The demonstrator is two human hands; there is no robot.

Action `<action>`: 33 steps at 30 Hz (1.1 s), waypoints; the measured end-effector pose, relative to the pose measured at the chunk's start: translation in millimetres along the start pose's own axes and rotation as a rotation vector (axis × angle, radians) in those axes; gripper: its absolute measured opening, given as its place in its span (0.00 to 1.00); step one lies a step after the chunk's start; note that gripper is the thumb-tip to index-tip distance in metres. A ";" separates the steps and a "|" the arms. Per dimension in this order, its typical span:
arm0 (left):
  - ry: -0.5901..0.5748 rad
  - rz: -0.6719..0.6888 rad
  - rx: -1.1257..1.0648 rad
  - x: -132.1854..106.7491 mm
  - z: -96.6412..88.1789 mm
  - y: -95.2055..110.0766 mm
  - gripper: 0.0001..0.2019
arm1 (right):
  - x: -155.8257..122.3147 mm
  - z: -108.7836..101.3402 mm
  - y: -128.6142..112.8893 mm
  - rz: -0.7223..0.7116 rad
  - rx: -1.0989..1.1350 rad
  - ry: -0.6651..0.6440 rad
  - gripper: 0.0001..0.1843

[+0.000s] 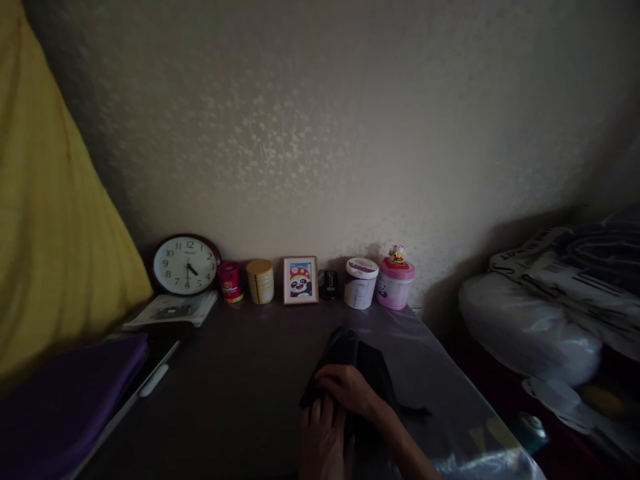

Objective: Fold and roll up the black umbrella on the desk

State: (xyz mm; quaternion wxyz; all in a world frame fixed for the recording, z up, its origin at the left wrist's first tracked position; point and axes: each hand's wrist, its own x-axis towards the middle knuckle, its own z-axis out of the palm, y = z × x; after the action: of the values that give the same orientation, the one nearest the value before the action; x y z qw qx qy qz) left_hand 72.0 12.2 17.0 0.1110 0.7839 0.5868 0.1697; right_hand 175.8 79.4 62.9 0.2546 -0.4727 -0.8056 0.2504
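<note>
A piece of black fabric [376, 367], perhaps a folded bag or umbrella, lies bunched on the front right part of the table. A thin dark strap [417, 410] sticks out of it to the right. My left hand [324, 430] reaches up from the bottom edge, its fingers bent onto the near left part of the fabric. Just above it, touching or nearly so, my right hand [347, 387] comes in from the right with fingers curled over the cloth. What lies under the fingers is hidden, and the light is dim.
Along the wall stand a clock [185, 265], a red can [231, 283], a yellow-lidded can [261, 281], a framed panda picture [301, 281], a small black object [329, 285], a white tub [361, 284] and a pink tub [395, 285]. A purple case [75, 400] lies left; bagged bedding [530, 327] is right.
</note>
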 end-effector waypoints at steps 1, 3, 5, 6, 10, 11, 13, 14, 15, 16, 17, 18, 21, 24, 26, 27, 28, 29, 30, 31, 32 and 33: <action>-0.004 -0.004 0.001 -0.9 0.7 -0.8 0.23 | -5.1 -0.4 0.6 -0.020 0.002 0.052 0.15; -0.002 -0.019 0.006 -2.1 2.0 -2.6 0.25 | -13.6 -0.7 4.3 -0.056 -0.028 0.140 0.15; 0.002 -0.035 0.012 -2.9 3.5 -4.2 0.28 | -17.7 -0.6 11.6 -0.094 -0.082 0.181 0.15; 0.002 -0.043 0.014 -3.2 4.4 -4.9 0.29 | -17.6 -0.3 16.3 -0.107 -0.111 0.185 0.15; -0.008 -0.064 0.019 -3.4 10.1 -6.7 0.32 | -3.6 0.2 37.3 -0.103 -0.208 0.178 0.14; -0.008 -0.068 0.022 -3.3 11.7 -7.1 0.33 | 2.2 0.0 42.4 -0.092 -0.225 0.177 0.14; -0.010 -0.079 0.031 -3.0 14.3 -7.9 0.32 | 14.4 -0.9 51.8 -0.066 -0.256 0.182 0.15; -0.014 -0.088 0.035 -2.8 15.1 -8.1 0.32 | 20.5 -1.7 56.3 -0.050 -0.272 0.185 0.15; -0.022 -0.098 0.039 -2.7 15.5 -8.1 0.32 | 26.3 -2.6 60.5 -0.033 -0.290 0.189 0.15; -0.033 -0.108 0.044 -2.6 15.5 -7.9 0.32 | 31.9 -3.8 64.4 -0.016 -0.306 0.190 0.15; -0.049 -0.116 0.050 -2.6 15.1 -7.5 0.31 | 37.0 -5.1 68.0 0.001 -0.322 0.188 0.16; -0.070 -0.126 0.056 -2.4 14.6 -6.8 0.31 | 41.8 -6.7 71.0 0.015 -0.336 0.182 0.16; -0.155 -0.179 0.043 -1.7 12.3 -3.7 0.31 | 53.0 -12.0 75.4 0.053 -0.370 0.161 0.16; -0.243 -0.227 -0.018 -0.5 10.8 -1.4 0.31 | 54.8 -14.7 69.2 0.119 -0.419 0.234 0.16; -0.268 -0.220 -0.052 -0.2 10.3 -1.2 0.31 | 48.3 -11.8 59.5 0.122 -0.432 0.329 0.17; -0.269 -0.210 -0.061 -0.3 10.2 -1.3 0.31 | 43.1 -8.6 53.8 0.094 -0.421 0.360 0.17; -0.262 -0.200 -0.068 -0.6 10.1 -1.4 0.31 | 37.4 -4.5 48.3 0.054 -0.403 0.364 0.15; -0.252 -0.195 -0.073 -1.1 9.9 -1.5 0.31 | 31.9 0.1 43.6 0.014 -0.381 0.342 0.13; -0.242 -0.193 -0.075 -1.7 9.6 -1.3 0.31 | 27.2 4.5 40.1 -0.014 -0.364 0.307 0.12; -0.230 -0.192 -0.075 -2.5 9.0 -1.0 0.31 | 23.9 8.2 38.3 -0.019 -0.355 0.277 0.12; -0.221 -0.191 -0.074 -3.2 8.1 -0.6 0.30 | 22.1 10.5 38.3 0.000 -0.357 0.267 0.13; -0.213 -0.189 -0.070 -3.8 7.0 0.0 0.29 | 21.8 11.0 40.1 0.039 -0.367 0.283 0.13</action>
State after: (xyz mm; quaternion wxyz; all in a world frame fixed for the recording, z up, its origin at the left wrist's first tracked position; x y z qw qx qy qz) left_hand 73.7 8.8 10.0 0.2154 0.7344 0.6366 0.0945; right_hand 184.9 114.1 32.6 0.2700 -0.5568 -0.7847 0.0355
